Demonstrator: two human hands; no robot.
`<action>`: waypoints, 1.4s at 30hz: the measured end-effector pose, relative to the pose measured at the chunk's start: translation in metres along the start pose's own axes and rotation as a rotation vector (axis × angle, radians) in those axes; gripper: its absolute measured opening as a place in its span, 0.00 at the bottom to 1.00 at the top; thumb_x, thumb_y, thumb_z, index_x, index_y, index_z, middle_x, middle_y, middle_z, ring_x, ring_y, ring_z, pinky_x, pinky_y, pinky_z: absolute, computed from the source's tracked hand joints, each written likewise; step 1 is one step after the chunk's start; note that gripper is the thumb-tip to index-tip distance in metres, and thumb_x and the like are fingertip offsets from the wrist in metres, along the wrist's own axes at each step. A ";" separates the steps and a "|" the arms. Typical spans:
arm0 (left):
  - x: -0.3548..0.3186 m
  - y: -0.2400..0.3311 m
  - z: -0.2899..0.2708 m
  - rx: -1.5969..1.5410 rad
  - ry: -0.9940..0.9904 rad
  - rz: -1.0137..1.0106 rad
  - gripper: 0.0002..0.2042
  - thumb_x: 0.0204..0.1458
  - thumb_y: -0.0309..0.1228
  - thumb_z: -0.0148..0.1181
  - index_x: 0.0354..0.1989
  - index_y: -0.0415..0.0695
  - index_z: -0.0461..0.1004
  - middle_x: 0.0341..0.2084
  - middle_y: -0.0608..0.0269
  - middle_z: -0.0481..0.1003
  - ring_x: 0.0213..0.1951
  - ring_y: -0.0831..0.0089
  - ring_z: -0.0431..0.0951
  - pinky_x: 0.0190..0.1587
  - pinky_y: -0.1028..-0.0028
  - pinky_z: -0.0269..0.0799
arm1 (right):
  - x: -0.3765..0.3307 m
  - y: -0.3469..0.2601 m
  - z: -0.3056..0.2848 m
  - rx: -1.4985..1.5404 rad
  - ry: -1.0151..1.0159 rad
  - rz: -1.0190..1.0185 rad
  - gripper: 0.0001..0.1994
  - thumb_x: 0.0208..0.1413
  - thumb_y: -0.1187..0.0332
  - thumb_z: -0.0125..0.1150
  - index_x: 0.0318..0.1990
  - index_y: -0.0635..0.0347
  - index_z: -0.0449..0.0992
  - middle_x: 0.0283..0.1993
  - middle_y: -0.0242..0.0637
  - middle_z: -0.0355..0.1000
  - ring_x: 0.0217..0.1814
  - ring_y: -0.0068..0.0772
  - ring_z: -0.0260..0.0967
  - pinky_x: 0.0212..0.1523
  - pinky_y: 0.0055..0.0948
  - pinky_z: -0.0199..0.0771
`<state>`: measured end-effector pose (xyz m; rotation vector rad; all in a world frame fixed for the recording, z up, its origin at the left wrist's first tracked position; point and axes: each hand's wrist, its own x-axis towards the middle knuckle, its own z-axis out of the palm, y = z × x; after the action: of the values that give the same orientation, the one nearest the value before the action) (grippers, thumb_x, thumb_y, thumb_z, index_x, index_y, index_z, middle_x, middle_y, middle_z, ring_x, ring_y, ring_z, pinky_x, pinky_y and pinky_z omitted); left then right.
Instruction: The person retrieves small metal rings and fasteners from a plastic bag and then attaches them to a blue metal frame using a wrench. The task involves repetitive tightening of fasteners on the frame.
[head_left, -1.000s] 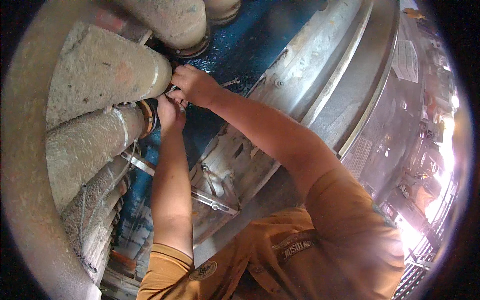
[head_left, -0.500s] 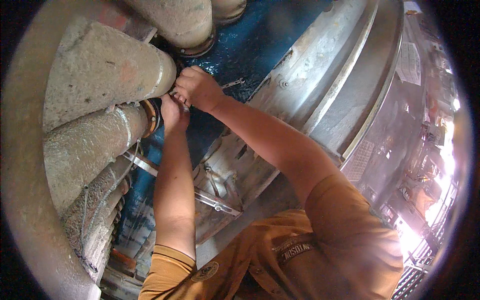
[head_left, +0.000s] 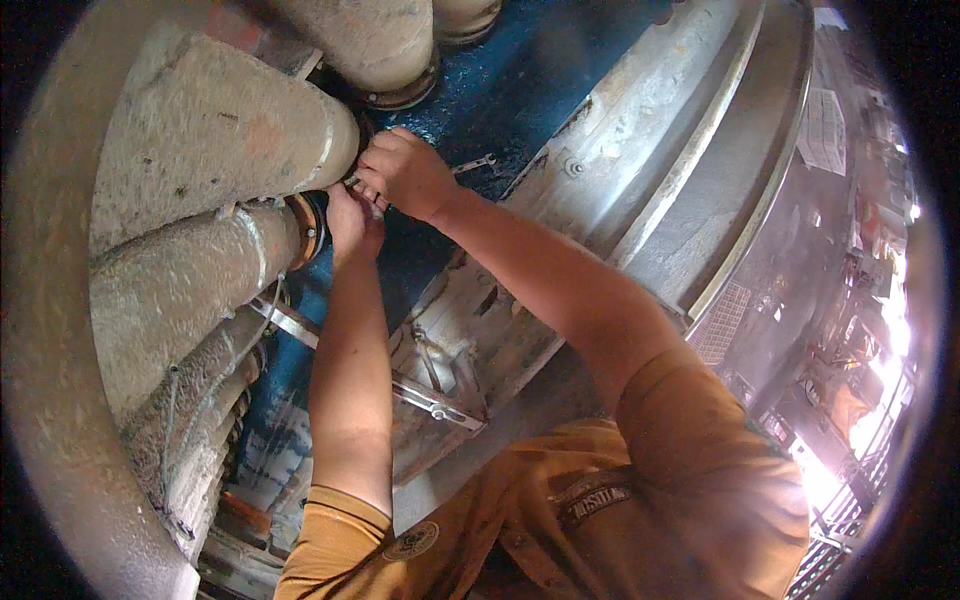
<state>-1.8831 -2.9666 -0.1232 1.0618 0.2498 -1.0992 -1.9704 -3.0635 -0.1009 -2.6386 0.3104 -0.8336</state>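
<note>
My left hand and my right hand work close together at the rounded end of a large concrete-coated cylinder. The right hand's fingers are curled closed against the left fingertips, and whatever they pinch is hidden by the knuckles. My left hand is closed too, its fingertips just beside a dark-ringed flange on the neighbouring cylinder. A metal spanner shows past my right wrist against the wet blue surface, partly covered by the wrist.
More coated cylinders stand along the left and top. A curved grey metal rim sweeps down the right side. Near my left forearm are a slotted metal bar and a thin cable. Bright clutter and railings lie far right.
The whole view has shifted slightly to the right. Both hands stay together at the same spot, with only a small change in the right hand's pose.
</note>
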 end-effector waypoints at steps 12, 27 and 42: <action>-0.002 0.000 0.007 0.002 0.008 0.040 0.21 0.62 0.51 0.34 0.37 0.46 0.67 0.22 0.71 0.68 0.24 0.76 0.66 0.25 0.74 0.60 | -0.001 -0.005 0.010 0.090 0.000 0.131 0.04 0.40 0.67 0.61 0.24 0.55 0.74 0.29 0.35 0.68 0.37 0.38 0.65 0.41 0.34 0.66; -0.005 0.002 0.012 -0.016 0.007 0.060 0.18 0.63 0.46 0.34 0.31 0.47 0.65 0.18 0.70 0.64 0.21 0.77 0.64 0.24 0.75 0.56 | 0.002 -0.004 0.004 0.148 0.067 0.131 0.04 0.42 0.69 0.59 0.23 0.58 0.72 0.28 0.36 0.66 0.34 0.40 0.65 0.37 0.35 0.68; 0.023 -0.004 -0.041 -0.179 -0.515 0.063 0.19 0.63 0.42 0.33 0.46 0.43 0.67 0.38 0.62 0.73 0.41 0.70 0.74 0.46 0.70 0.69 | 0.006 -0.008 0.008 0.094 0.102 0.132 0.06 0.38 0.65 0.61 0.23 0.54 0.72 0.29 0.33 0.68 0.35 0.35 0.66 0.39 0.32 0.68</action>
<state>-1.8626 -2.9482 -0.1618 0.5970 -0.0959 -1.2282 -1.9601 -3.0554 -0.1009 -2.4641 0.4551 -0.9176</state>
